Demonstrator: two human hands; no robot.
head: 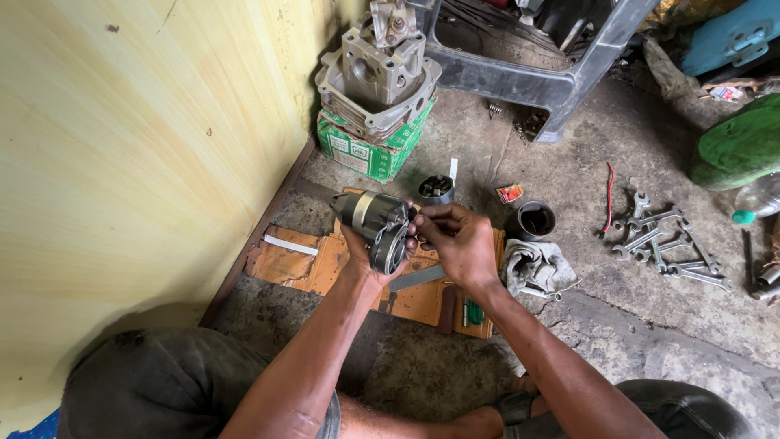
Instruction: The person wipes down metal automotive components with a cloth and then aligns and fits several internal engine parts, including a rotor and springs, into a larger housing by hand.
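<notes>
The person sits on a concrete floor beside a yellow wall, and the work in hand looks like fitting or adjusting something at the end face of a small motor. The left hand is wrapped under the motor from below, holding it up above a piece of torn cardboard with its round end turned toward the right hand. The right hand is closed narrow, fingertips pinched at the rim of that end; whether a small part sits between them cannot be told. Judging by this, the next move calls for fine fingertip work while the left hand holds the body steady. The motor is a dark metal cylinder with a pale band, smooth and greasy looking. Around it lie a crumpled grey rag, a dark round cup, a heap of steel spanners, and a cast grey engine block resting on a green box.
</notes>
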